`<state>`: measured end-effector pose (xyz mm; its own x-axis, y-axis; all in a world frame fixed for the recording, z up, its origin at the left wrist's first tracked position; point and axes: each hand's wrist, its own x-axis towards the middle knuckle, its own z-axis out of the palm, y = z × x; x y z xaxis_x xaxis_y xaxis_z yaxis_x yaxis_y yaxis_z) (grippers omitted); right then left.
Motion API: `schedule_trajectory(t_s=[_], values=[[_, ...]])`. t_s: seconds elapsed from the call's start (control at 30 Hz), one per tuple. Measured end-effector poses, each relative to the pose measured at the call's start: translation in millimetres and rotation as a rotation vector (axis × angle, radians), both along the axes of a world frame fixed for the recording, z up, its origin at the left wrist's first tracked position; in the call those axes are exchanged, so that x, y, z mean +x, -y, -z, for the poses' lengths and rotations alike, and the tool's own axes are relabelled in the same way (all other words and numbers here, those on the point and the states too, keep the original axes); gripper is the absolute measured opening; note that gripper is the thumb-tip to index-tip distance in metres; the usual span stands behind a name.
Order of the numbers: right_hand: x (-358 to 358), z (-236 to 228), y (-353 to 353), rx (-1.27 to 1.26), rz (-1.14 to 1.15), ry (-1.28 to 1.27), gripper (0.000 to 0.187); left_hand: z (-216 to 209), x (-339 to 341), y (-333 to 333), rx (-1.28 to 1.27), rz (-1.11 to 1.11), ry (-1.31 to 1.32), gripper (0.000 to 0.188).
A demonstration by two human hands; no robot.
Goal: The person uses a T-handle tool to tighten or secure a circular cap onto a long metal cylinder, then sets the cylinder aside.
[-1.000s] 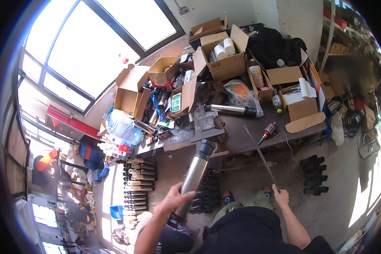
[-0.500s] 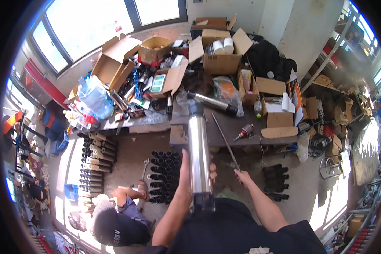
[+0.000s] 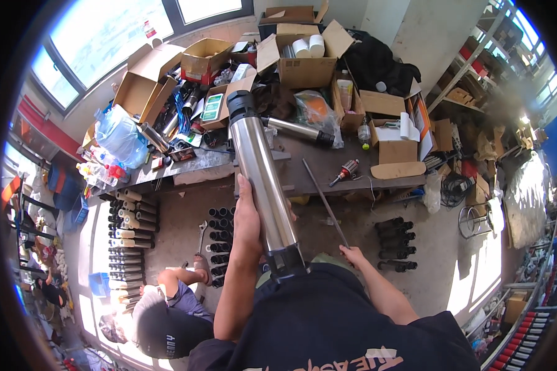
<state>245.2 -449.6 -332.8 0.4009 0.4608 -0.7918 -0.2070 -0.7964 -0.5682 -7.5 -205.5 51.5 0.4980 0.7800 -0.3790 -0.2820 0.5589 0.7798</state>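
Note:
My left hand is closed round a long shiny steel cylinder. A ribbed black cap tops its far end, and a black slotted end piece sits close to my chest. The cylinder leans to the left, with its far end over the workbench. Its underside and some of my left fingers are hidden. Lower right, my right hand grips the near end of a thin dark metal rod, which points up and left across the bench's front edge.
On the cluttered workbench lie a similar steel cylinder, a motor rotor and an open carton. Black cylindrical parts are lined up on the floor. A person in a dark cap sits low at left.
The steel cylinder has gone from nearly upright to tilting left, its far end now higher in view. My left hand moved left and up with it. The right hand keeps hold of the rod.

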Motion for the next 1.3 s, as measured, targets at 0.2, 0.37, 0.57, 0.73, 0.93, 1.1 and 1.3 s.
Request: schedule_trajectory(t_s=[0.2,0.37,0.57,0.73,0.93,1.1,1.3], values=[[-7.3,7.4,4.7,-0.026,-0.021,0.050,0.042,4.2,-1.8,0.4,-0.053,0.064,0.267,0.077],[-6.7,21.2,10.4,0.005,-0.013,0.065,0.038,8.1,2.8,-1.4,-0.242,0.181,0.562,0.082],[-0.1,22.6,15.9,0.030,-0.096,0.216,0.040,23.2,1.8,-5.7,-0.254,0.159,0.517,0.084],[-1.7,10.6,10.6,-0.007,-0.118,0.272,0.042,22.5,-5.8,-2.5,-0.216,0.105,0.396,0.082],[-2.1,23.6,16.9,0.031,-0.124,0.352,0.042,30.9,-3.2,3.3,-0.172,0.066,0.355,0.079],[-2.8,29.3,17.9,-0.009,-0.133,0.290,0.040,29.8,-13.2,19.4,-0.127,0.113,0.430,0.078],[-1.9,34.2,18.5,-0.012,-0.136,0.313,0.038,59.4,-28.0,28.4,0.045,0.173,0.441,0.089]])
